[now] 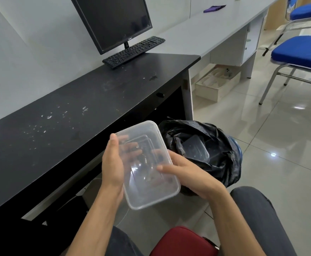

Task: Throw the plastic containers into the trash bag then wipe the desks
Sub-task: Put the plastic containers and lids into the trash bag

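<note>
Plastic container [147, 193] held just beside the trash bag [223, 141].
Its long sides are clasped by the left hand [112, 163] and right hand [186, 174] — fingers curled beneath.

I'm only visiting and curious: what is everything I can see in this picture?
black desk: one, black, left, speckled with pale crumbs
monitor: one, black, at the back of the black desk
keyboard: one, black, in front of the monitor
white desk: one, white, beyond the black desk
cloth: one, purple, far along the white desk
trash bag: one, black, on the floor
clear plastic container: one, transparent, centre foreground
second container: one, transparent, inside the trash bag
chairs: two, blue seats, right
box: one, pale, under the white desk
seat: one, red, bottom edge
left hand: grips the clear plastic container's left side
right hand: grips its right side
</note>
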